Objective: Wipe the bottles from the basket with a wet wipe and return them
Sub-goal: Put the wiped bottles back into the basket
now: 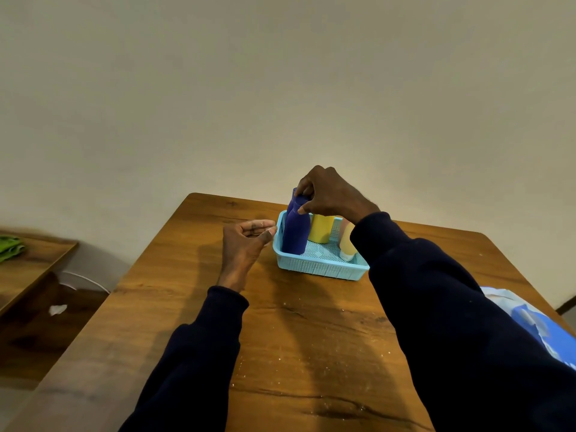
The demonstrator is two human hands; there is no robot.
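dark blue bottle (296, 232), yellow bottle (321, 229), light blue perforated basket (318, 268), brown wood-grain table (311, 332)

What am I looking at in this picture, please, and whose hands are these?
There is no machine here: a person wears one wide-angle camera on the head, looking down at their own hands. On the wooden table stands a light blue basket holding a dark blue bottle, a yellow bottle and a peach bottle. The right hand grips the top of the dark blue bottle. The left hand hovers beside the basket, fingers loosely curled, holding nothing. A blue pack lies at the right edge, partly behind the sleeve.
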